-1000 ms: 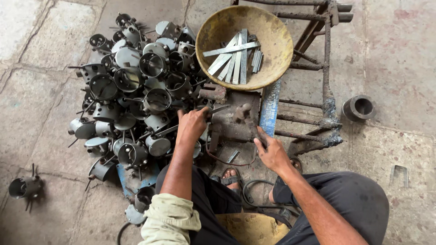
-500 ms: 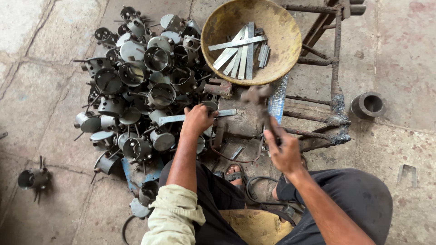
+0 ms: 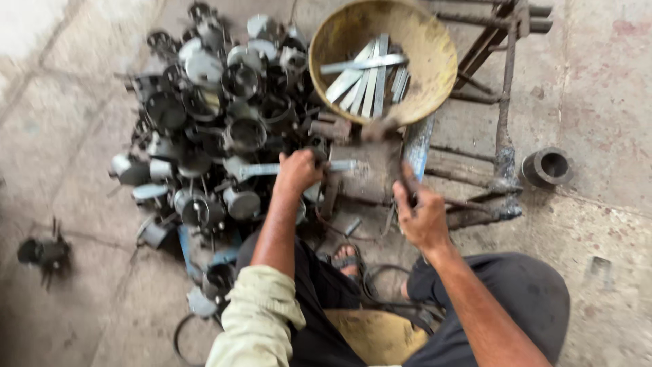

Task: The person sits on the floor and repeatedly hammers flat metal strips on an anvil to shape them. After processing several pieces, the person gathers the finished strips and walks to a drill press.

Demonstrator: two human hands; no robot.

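Observation:
My left hand [image 3: 299,170] is closed around a flat grey metal strip [image 3: 343,165] that lies sideways across a rusty metal block [image 3: 370,180] in front of me. To the right of the block, my right hand [image 3: 422,216] grips the dark handle of a tool [image 3: 407,182], which rises toward the block. The tool's head is blurred. My knees and a sandalled foot [image 3: 346,261] sit below the hands.
A dented yellow bowl [image 3: 435,47] holding several flat metal strips stands behind the block. A pile of grey metal cups [image 3: 204,122] fills the left. A rusty bar frame [image 3: 502,115], a short metal ring [image 3: 547,166] and a blue strip [image 3: 415,146] lie to the right.
My left hand has shifted right onto the block and now holds the strip across it. My right hand has risen a little with the tool. The view is blurred by motion.

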